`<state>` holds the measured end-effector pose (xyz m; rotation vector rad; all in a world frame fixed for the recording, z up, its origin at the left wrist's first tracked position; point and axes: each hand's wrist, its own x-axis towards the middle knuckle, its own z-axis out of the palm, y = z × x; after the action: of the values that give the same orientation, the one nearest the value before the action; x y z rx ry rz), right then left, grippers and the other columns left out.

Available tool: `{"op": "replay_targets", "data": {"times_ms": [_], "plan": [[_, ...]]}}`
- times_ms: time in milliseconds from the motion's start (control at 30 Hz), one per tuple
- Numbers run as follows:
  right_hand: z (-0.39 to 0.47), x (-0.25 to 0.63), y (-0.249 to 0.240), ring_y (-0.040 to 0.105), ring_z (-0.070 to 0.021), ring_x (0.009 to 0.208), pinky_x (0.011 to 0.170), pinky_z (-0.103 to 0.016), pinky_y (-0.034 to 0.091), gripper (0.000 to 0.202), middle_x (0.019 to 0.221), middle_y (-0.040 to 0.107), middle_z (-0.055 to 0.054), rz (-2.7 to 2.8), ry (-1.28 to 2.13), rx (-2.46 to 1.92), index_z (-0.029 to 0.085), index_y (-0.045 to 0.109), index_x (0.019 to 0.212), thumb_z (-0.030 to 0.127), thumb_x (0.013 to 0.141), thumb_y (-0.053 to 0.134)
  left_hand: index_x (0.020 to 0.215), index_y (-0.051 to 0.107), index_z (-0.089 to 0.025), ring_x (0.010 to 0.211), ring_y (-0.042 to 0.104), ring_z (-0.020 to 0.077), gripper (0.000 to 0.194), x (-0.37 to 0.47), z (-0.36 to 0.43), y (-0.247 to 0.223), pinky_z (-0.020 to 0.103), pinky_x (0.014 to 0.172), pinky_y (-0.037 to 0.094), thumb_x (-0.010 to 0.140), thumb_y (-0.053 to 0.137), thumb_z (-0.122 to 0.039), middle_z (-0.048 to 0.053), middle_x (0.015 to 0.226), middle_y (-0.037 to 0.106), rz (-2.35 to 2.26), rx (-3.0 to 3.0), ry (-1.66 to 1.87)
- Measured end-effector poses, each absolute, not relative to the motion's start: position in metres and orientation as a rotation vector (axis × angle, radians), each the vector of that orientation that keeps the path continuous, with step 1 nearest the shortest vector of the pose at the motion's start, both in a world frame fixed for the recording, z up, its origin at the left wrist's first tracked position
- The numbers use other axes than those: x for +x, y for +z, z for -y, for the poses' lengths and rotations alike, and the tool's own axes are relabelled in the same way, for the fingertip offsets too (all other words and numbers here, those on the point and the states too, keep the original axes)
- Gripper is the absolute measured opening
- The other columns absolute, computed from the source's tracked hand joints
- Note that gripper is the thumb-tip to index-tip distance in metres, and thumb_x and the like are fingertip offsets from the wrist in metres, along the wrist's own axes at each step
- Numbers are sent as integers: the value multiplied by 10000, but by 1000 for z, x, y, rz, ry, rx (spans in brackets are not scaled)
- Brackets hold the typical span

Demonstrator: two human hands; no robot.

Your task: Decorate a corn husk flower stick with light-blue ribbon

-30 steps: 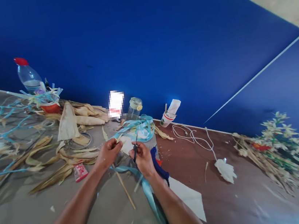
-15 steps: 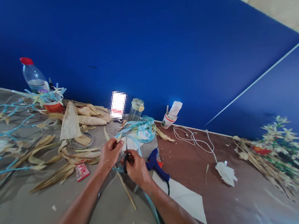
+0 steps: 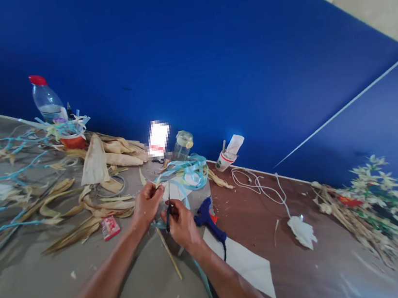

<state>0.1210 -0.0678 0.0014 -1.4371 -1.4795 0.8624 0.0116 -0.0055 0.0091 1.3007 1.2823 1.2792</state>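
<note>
My left hand (image 3: 147, 203) is closed in a pinch on a small pale piece of corn husk (image 3: 158, 184), mostly hidden by the fingertips. In my right hand (image 3: 182, 223) is a pair of dark-handled scissors (image 3: 169, 217), blades pointing away from me, close beside the left fingertips. Light blue ribbon (image 3: 202, 170) lies in loops just beyond both hands, over a white paper. To the right of my right hand rests a blue glue gun (image 3: 208, 220). A thin stick (image 3: 170, 253) lies on the table below the hands.
Dried corn husks (image 3: 74, 234) and blue-wrapped stems (image 3: 18, 224) spread over the left side. A red packet (image 3: 110, 227) lies near my left forearm. Along the blue partition stand a bottle (image 3: 47, 103), a glass jar (image 3: 184, 145) and a cup (image 3: 224, 159). White flowers (image 3: 382, 178) lie far right.
The view has shifted very slightly, so things sit a little further right. Both hands keep nearly the same pose, with the husk piece and the scissors still held.
</note>
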Motion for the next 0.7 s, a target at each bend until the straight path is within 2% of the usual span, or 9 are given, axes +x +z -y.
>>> {"op": "replay_targets", "data": {"times_ms": [700], "plan": [[69, 118, 6, 608, -164, 644, 603, -267, 467, 218, 744, 641, -34, 1458, 862, -1439, 177, 552, 991, 279, 799, 527, 614, 449, -188, 491, 322, 85, 243, 14, 10, 8, 220, 472, 261, 762, 524, -365, -70, 524, 324, -1303, 1384, 1244]]}}
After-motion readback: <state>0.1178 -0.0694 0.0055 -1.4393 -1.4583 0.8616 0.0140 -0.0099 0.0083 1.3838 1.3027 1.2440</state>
